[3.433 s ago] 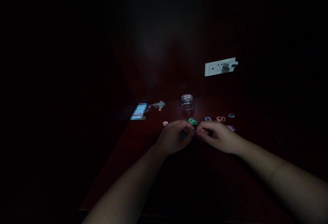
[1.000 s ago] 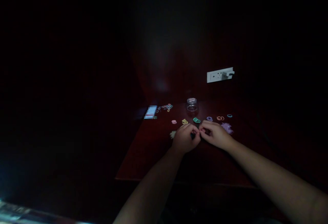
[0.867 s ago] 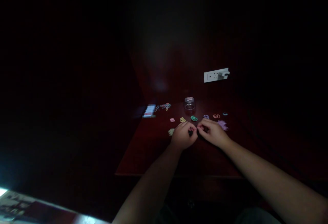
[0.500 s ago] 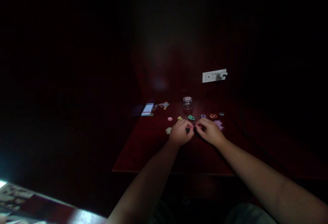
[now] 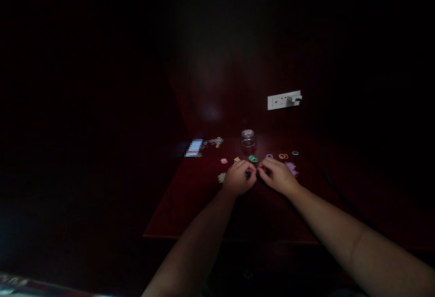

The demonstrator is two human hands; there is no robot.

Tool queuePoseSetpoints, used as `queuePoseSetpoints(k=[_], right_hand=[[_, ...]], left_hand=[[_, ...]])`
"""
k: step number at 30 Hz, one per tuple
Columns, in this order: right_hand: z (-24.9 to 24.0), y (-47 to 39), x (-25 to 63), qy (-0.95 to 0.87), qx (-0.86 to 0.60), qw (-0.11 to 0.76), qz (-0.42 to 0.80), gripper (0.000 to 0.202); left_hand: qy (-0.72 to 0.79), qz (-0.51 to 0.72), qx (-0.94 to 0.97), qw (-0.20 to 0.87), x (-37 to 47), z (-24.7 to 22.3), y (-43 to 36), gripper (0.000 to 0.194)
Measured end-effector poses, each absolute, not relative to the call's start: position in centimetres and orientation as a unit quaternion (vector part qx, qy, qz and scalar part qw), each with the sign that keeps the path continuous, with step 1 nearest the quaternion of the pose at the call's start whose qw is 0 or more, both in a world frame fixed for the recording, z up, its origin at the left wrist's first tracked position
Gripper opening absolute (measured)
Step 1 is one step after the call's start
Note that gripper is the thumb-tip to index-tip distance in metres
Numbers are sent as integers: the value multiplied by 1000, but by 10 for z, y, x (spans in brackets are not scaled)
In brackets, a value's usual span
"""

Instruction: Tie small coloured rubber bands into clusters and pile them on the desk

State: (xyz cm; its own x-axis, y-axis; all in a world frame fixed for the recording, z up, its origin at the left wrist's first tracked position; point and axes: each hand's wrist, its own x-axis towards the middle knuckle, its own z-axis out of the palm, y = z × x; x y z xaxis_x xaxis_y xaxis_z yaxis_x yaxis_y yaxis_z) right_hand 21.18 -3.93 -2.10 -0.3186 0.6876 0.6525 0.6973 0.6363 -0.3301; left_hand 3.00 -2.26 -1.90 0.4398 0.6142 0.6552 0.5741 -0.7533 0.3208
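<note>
My left hand (image 5: 239,178) and my right hand (image 5: 278,175) are close together over the dark red table, thumb and fingers of each pinched. Something dark shows inside the curl of my left fingers, too small to name. Whatever my right fingertips pinch is hidden. Just beyond the hands, small elastic hair ties lie in a row: pink ones (image 5: 224,161), yellow ones (image 5: 237,159), green ones (image 5: 253,158), purple ones (image 5: 269,156), orange ones (image 5: 283,156) and a blue one (image 5: 295,153). A pale pile (image 5: 222,177) sits left of my left hand; a lilac pile (image 5: 291,169) lies beside my right hand.
A clear jar (image 5: 248,139) stands behind the row. Farther left are a lit phone (image 5: 194,148) and a mixed heap of hair ties (image 5: 217,141). A wall socket (image 5: 284,100) holds a plug; a dark cable (image 5: 328,174) runs along the right. The table's front edge (image 5: 170,236) is nearer me.
The view has shifted slightly, so the table's front edge sits lower. Both hands stay pinched close together, with a slightly clearer gap between the fingertips.
</note>
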Motion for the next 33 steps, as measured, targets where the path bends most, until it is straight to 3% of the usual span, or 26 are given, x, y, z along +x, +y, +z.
queuePoseSetpoints(k=[17,33], right_hand=[[-21,-21,203,-819,-399,399,-111,10],[-3,-23,210,-812,-367,454,-17,8]], left_hand=[[358,440,823,40,16,-17,-4,5],[267,384,884,25,14,18,-5,8]])
